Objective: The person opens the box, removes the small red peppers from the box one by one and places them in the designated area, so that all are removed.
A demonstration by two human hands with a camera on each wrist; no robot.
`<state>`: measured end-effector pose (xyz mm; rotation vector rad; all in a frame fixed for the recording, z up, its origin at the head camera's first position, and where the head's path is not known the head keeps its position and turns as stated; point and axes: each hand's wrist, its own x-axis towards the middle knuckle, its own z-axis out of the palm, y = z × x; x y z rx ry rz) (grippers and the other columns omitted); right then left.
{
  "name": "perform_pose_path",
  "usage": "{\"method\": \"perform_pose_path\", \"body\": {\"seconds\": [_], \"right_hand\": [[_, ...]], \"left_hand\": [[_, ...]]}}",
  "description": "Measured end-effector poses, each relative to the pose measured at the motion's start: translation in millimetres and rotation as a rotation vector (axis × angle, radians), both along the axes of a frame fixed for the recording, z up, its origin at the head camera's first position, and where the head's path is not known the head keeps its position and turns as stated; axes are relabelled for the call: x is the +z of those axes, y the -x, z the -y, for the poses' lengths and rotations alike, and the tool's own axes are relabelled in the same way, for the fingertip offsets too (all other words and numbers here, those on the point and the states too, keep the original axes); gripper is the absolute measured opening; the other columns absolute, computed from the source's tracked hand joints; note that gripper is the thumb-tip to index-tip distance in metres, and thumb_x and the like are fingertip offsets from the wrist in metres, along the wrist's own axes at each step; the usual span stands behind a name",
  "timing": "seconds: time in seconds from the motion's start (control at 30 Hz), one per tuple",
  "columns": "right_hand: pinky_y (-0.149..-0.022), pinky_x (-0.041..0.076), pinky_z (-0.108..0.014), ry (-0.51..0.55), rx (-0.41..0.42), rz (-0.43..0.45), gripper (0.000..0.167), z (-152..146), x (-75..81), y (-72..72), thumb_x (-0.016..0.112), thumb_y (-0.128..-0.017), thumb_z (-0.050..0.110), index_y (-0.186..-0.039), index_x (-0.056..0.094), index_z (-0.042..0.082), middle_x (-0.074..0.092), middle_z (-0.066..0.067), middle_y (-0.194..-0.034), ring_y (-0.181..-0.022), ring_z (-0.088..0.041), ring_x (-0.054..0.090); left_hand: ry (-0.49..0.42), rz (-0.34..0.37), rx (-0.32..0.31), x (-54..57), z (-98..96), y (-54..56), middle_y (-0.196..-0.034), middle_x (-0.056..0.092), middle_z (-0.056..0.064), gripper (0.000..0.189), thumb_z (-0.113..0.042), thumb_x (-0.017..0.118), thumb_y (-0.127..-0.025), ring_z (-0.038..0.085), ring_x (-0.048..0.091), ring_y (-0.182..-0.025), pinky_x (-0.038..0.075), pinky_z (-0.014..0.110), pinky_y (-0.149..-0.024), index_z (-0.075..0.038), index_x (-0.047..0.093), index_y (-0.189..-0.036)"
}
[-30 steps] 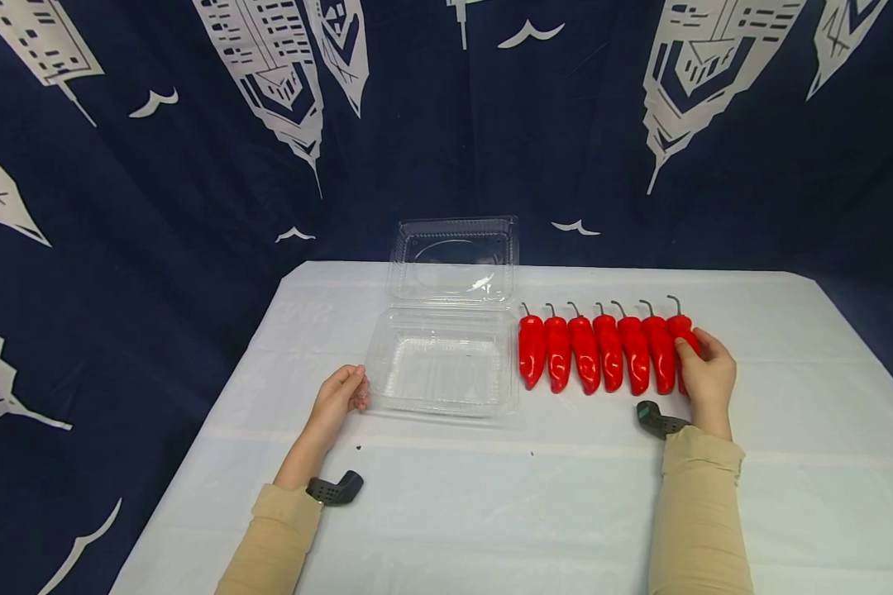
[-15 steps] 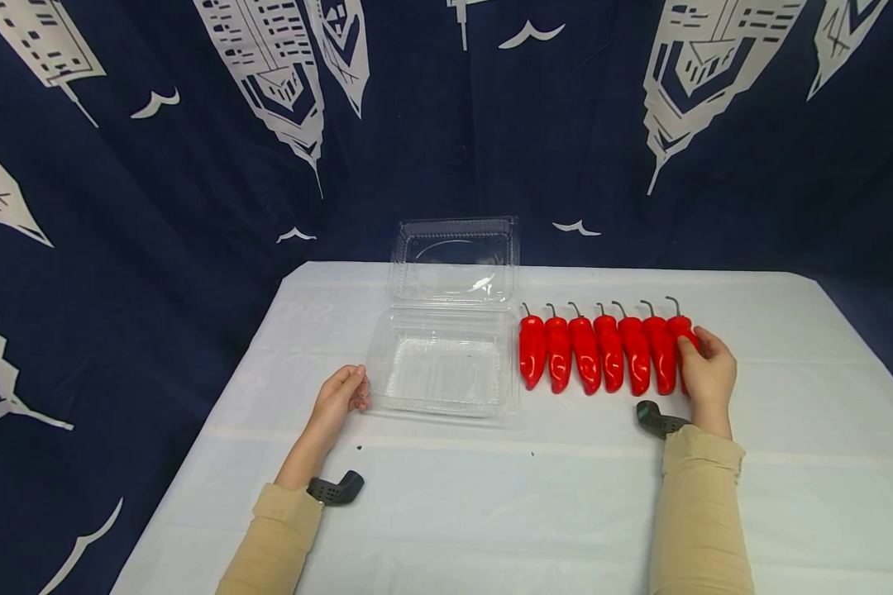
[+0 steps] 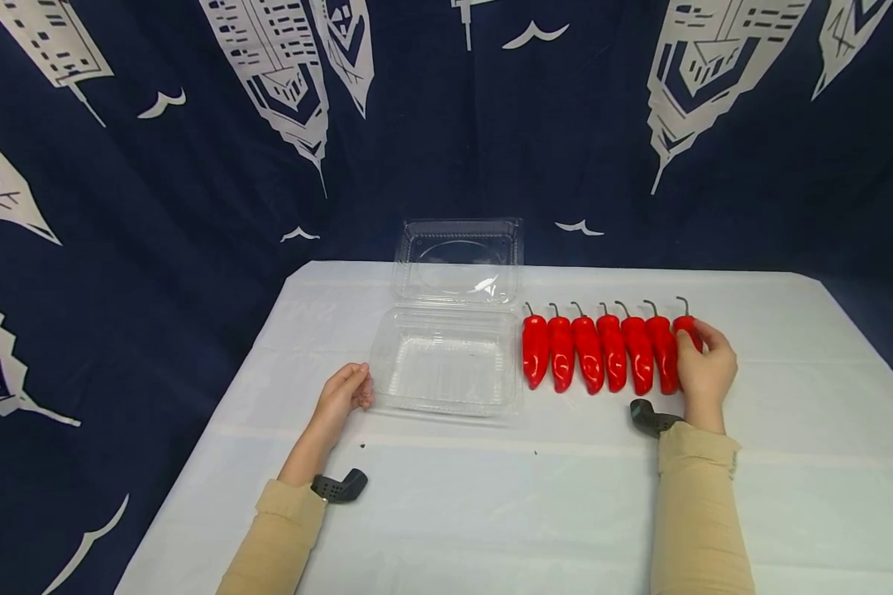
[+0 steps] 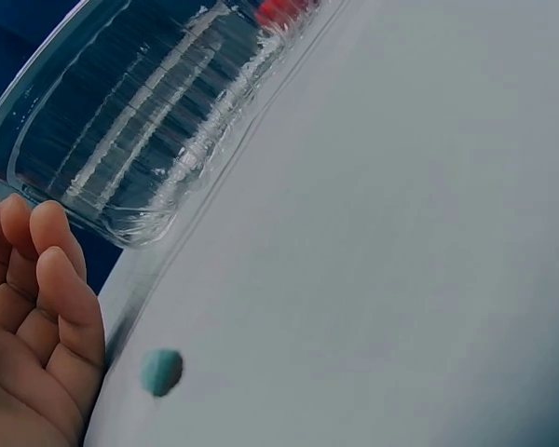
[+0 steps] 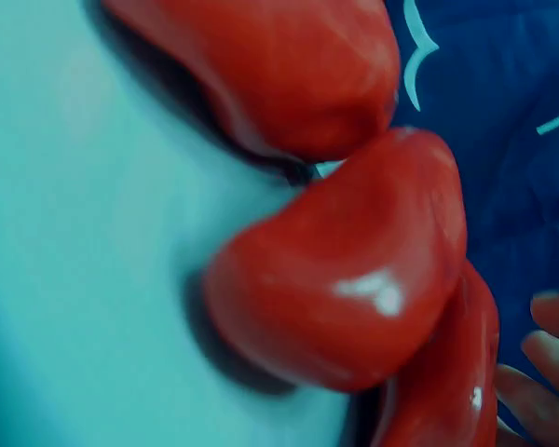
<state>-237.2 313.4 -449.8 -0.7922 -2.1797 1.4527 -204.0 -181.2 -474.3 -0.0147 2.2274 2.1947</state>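
Several glossy red peppers (image 3: 589, 355) with curved stems lie side by side in a row on the white table. My right hand (image 3: 705, 368) grips the rightmost pepper (image 3: 683, 323), covering its lower part. Fingers (image 5: 545, 363) also show at the right edge of the right wrist view, beside a pepper (image 5: 345, 270). Left of the row stands a clear plastic clamshell container (image 3: 446, 405), its lid (image 3: 457, 281) raised at the back. At the container's left edge, my left hand (image 3: 345, 387) pinches the rim with curled fingers; the exact contact is hard to see.
The white table (image 3: 506, 521) stretches in front of both arms. Small dark specks lie on it, one (image 3: 362, 446) near the left wrist. A dark blue curtain (image 3: 432, 124) with white building prints hangs behind the table.
The rightmost pepper has shifted slightly right, away from its neighbour, and the right hand has turned a little. The left hand stays on the container's edge.
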Motion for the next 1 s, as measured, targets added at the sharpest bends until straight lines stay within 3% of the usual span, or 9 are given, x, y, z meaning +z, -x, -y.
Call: {"method": "perform_pose_path", "body": {"seconds": [0.17, 0.33, 0.5, 0.57, 0.67, 0.8, 1.0], "right_hand": [[-0.109, 0.027, -0.038, -0.071, 0.0, -0.034, 0.043, -1.6, 2.4, -0.8, 0.046, -0.096, 0.024, -0.135, 0.049, 0.006, 0.046, -0.013, -0.139, -0.131, -0.027, 0.037], [-0.108, 0.027, -0.041, -0.111, 0.051, 0.003, 0.046, -6.6, 4.7, -2.8, 0.045, -0.096, 0.026, -0.139, 0.045, 0.008, 0.042, -0.013, -0.142, -0.133, -0.028, 0.034], [-0.107, 0.027, -0.047, -0.157, 0.122, 0.034, 0.048, -9.3, 9.9, -4.6, 0.044, -0.097, 0.026, -0.141, 0.04, 0.008, 0.038, -0.015, -0.144, -0.135, -0.031, 0.03], [-0.107, 0.027, -0.049, -0.189, 0.149, 0.041, 0.048, -10.1, 12.6, -5.7, 0.044, -0.097, 0.025, -0.141, 0.039, 0.006, 0.038, -0.018, -0.143, -0.134, -0.034, 0.03], [-0.104, 0.029, -0.052, -0.227, 0.192, 0.067, 0.05, -10.3, 15.7, -7.5, 0.043, -0.097, 0.026, -0.142, 0.037, 0.004, 0.036, -0.021, -0.144, -0.133, -0.038, 0.03], [-0.099, 0.033, -0.057, -0.285, 0.255, 0.097, 0.052, -12.6, 16.4, -9.6, 0.041, -0.097, 0.026, -0.142, 0.035, 0.0, 0.036, -0.025, -0.142, -0.131, -0.044, 0.031], [-0.09, 0.039, -0.061, -0.412, 0.38, 0.156, 0.056, -14.5, 18.3, -13.8, 0.044, -0.097, 0.027, -0.142, 0.03, -0.003, 0.034, -0.033, -0.138, -0.121, -0.051, 0.035]], "left_hand": [[0.006, 0.015, -0.005, 1.7, -2.2, 0.3, -0.071, 0.047, 0.003, 0.028, -0.027, 0.045, -0.101, 0.012, 0.047, -0.06, 0.043, 0.021, -0.055, -0.003, 0.047, -0.086], [0.012, 0.031, -0.002, 5.8, -2.3, 0.8, -0.073, 0.047, 0.003, 0.028, -0.025, 0.042, -0.102, 0.011, 0.047, -0.059, 0.042, 0.021, -0.054, -0.002, 0.047, -0.087], [0.047, 0.072, -0.001, 19.0, -2.8, -0.9, -0.07, 0.047, 0.004, 0.029, -0.025, 0.042, -0.102, 0.011, 0.048, -0.058, 0.044, 0.021, -0.053, -0.001, 0.048, -0.086], [0.101, 0.084, -0.01, 31.8, -5.3, -4.3, -0.069, 0.047, 0.005, 0.029, -0.023, 0.041, -0.102, 0.012, 0.049, -0.058, 0.045, 0.022, -0.054, 0.0, 0.049, -0.086], [0.214, 0.085, -0.02, 37.1, -4.9, -2.9, -0.068, 0.049, 0.005, 0.031, -0.024, 0.041, -0.102, 0.014, 0.049, -0.057, 0.044, 0.023, -0.052, 0.001, 0.051, -0.086], [0.38, 0.063, -0.029, 30.7, 0.9, 4.1, -0.069, 0.053, 0.006, 0.034, -0.031, 0.045, -0.1, 0.016, 0.05, -0.059, 0.044, 0.025, -0.053, 0.0, 0.054, -0.088], [0.693, 0.033, -0.044, 41.8, 5.5, 4.1, -0.087, 0.059, 0.008, 0.039, -0.042, 0.045, -0.098, 0.022, 0.055, -0.08, 0.044, 0.034, -0.071, -0.006, 0.054, -0.105]]}}
